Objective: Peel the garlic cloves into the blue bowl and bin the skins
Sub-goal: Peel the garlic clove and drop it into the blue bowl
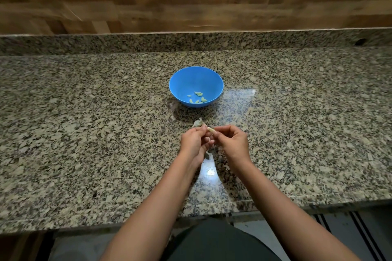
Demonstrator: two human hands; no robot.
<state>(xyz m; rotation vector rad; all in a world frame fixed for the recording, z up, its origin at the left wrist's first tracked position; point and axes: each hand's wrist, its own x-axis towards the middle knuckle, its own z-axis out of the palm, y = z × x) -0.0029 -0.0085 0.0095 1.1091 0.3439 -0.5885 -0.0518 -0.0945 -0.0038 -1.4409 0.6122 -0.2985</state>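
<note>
A blue bowl (196,76) stands on the granite counter with several peeled garlic cloves (197,98) in its bottom. Just in front of it, both hands meet above the counter. My left hand (194,142) and my right hand (232,141) pinch one pale garlic clove (211,130) between their fingertips. A small clump of unpeeled garlic with papery skin (197,122) lies on the counter just beyond my left fingertips. Bits of loose skin (209,156) lie under my hands.
The granite counter (84,133) runs wide to both sides, backed by a raised granite ledge (106,43) and a wooden wall (148,6). Its front edge is near my body. No bin is in view.
</note>
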